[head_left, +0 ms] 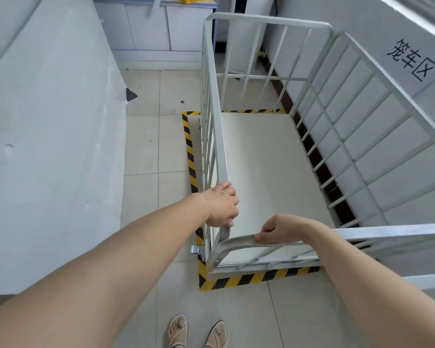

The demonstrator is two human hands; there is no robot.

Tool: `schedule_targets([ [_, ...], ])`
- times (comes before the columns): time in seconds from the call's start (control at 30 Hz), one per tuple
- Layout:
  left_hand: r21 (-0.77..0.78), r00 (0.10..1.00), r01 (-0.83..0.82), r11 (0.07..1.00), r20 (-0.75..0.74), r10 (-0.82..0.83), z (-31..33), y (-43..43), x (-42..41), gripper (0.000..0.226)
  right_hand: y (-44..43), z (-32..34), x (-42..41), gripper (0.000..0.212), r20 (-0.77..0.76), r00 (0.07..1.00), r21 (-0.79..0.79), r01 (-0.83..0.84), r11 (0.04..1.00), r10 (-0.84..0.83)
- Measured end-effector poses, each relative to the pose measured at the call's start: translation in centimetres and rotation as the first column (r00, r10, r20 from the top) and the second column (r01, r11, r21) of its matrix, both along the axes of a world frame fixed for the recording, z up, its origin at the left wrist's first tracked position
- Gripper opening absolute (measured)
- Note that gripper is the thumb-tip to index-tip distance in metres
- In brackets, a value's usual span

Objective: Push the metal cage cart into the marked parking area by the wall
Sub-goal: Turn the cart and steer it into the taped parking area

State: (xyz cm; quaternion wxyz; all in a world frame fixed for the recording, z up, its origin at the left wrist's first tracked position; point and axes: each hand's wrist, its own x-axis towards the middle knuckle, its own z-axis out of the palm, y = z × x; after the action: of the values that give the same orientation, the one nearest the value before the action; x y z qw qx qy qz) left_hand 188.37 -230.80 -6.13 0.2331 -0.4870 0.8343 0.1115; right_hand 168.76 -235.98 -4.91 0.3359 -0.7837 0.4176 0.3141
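The metal cage cart (266, 22), light grey with barred sides and a pale flat floor, stands inside the rectangle of yellow-and-black tape (259, 277) on the tiled floor. Its right side runs along the wall. My left hand (222, 205) is shut on the top rail of the cart's left side, near the front corner. My right hand (274, 231) grips the top rail of the cart's near side, just right of that corner. The tape shows along the left, the front and the far end of the cart.
A paper sign (412, 62) with black characters hangs on the right wall above the cart. A large grey-white block (53, 146) stands on the left, leaving a narrow tiled aisle. Pale blue cabinets (148, 28) close the far end. My sandalled feet (199, 332) are just before the tape.
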Motion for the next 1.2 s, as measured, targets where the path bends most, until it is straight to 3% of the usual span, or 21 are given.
schedule_targets([
  [0.2,0.049,0.997,-0.017,0.999,0.082,0.013,0.1,-0.5,-0.8,0.039,0.4,0.5,-0.2,0.038,0.075,0.996,-0.011,-0.049,0.999,0.049],
  [0.8,0.040,0.997,-0.016,0.999,0.071,0.013,0.2,-0.4,-0.9,0.037,-0.5,-0.4,-0.3,0.046,0.071,0.990,0.001,-0.120,0.993,0.120],
  [1.03,0.082,0.995,0.049,0.995,0.086,-0.056,0.4,-1.1,-0.5,0.040,0.0,-1.0,0.4,0.053,0.049,0.996,0.020,0.068,0.997,-0.069],
  [1.2,0.105,0.985,0.152,0.983,0.071,-0.160,0.7,-2.8,0.5,0.046,1.4,-2.2,1.3,0.065,0.015,0.994,-0.180,0.109,0.978,-0.108],
])
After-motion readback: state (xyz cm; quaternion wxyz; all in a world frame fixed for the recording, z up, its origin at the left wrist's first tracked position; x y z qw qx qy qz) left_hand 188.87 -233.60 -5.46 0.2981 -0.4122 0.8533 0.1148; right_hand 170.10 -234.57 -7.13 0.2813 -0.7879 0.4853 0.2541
